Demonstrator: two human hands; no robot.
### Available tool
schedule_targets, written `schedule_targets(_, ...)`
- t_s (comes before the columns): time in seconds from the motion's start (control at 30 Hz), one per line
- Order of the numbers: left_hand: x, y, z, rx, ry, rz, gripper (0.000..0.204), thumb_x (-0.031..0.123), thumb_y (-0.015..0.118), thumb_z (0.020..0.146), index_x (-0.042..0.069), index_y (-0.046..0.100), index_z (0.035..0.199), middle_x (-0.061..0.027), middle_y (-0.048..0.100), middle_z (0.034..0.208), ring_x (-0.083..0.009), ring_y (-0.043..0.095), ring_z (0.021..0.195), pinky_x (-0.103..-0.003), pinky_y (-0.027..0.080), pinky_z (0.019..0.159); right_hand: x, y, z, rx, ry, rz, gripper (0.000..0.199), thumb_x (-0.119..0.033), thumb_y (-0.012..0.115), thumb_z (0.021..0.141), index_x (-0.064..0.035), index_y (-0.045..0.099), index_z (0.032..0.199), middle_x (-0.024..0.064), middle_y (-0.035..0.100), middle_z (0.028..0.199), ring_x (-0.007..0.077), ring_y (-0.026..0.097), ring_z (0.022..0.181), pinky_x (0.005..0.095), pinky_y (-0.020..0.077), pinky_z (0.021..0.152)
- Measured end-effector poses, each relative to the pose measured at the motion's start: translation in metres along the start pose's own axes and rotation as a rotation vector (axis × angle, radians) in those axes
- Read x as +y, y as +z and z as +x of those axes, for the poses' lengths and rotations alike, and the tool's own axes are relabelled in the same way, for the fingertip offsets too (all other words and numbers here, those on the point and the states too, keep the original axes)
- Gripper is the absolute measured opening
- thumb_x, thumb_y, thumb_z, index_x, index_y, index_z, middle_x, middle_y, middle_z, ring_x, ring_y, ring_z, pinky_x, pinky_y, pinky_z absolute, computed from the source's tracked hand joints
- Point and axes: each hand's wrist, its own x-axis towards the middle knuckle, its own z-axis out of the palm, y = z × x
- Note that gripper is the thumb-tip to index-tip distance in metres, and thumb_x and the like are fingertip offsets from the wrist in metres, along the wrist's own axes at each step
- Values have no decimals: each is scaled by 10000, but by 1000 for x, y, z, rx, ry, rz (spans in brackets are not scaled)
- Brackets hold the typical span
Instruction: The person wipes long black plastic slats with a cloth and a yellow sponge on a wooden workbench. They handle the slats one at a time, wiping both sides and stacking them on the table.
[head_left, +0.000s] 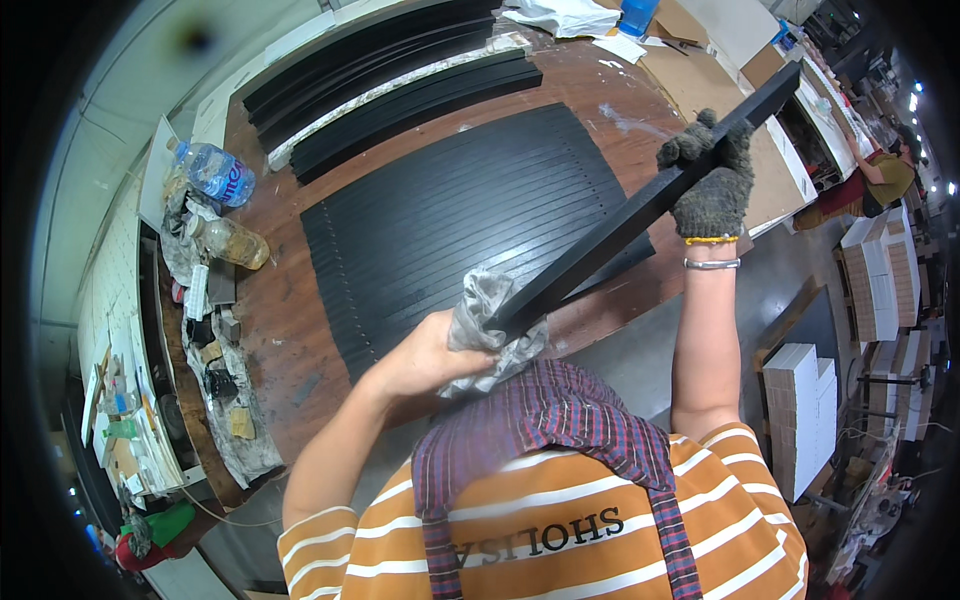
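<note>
A long black bar slants across in front of me, raised over the table. Near its upper right end, my right hand, in a dark grey knitted glove, is closed round it. My bare left hand presses a crumpled pale grey cloth around the bar's lower left end; the cloth hides most of the fingers. Beneath the bar, a row of flat black strips lies side by side on the brown table, with small marks near both ends.
More black strips are stacked along the far side of the table. On the left stand a clear bottle and a jar of yellowish liquid. Cardboard covers the far right corner. White stacked boards stand right. Another person is at far right.
</note>
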Motion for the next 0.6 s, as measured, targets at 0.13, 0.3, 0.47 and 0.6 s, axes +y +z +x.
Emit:
schedule_targets(0.13, -3, 22, 15, 372, 207, 508, 386, 96, 720, 794, -32, 609, 1141, -248, 724, 883, -386, 740, 800, -465, 587, 763, 42, 12, 9, 212, -56, -200, 298, -298, 715, 937, -30, 625, 1032, 49, 557, 732, 200, 571, 649, 375, 509, 685)
schedule_targets(0.3, -27, 44, 45, 612, 384, 824, 364, 16, 703, 736, -33, 579, 1075, -258, 676, 864, -471, 674, 790, -512, 570, 711, 101, 14, 0, 338, 156, -326, 101, -94, 701, 882, -60, 647, 960, 5, 558, 743, 179, 530, 550, 318, 456, 533)
schedule_targets(0.47, -53, 18, 5, 683, 391, 792, 264, 31, 721, 762, -16, 641, 1009, -214, 705, 875, -411, 718, 779, -454, 593, 697, 56, 12, 18, 146, 117, -512, 156, -103, 692, 845, -39, 643, 978, 3, 566, 751, 128, 509, 533, 297, 433, 524)
schedule_targets(0.6, -26, -13, -1, 980, 492, 603, 307, 55, 791, 758, -29, 673, 1028, -197, 721, 954, -360, 744, 844, -407, 600, 731, 37, -3, -6, -37, 316, -985, 365, -84, 702, 765, 14, 635, 1110, 40, 613, 802, 129, 595, 646, 281, 492, 584)
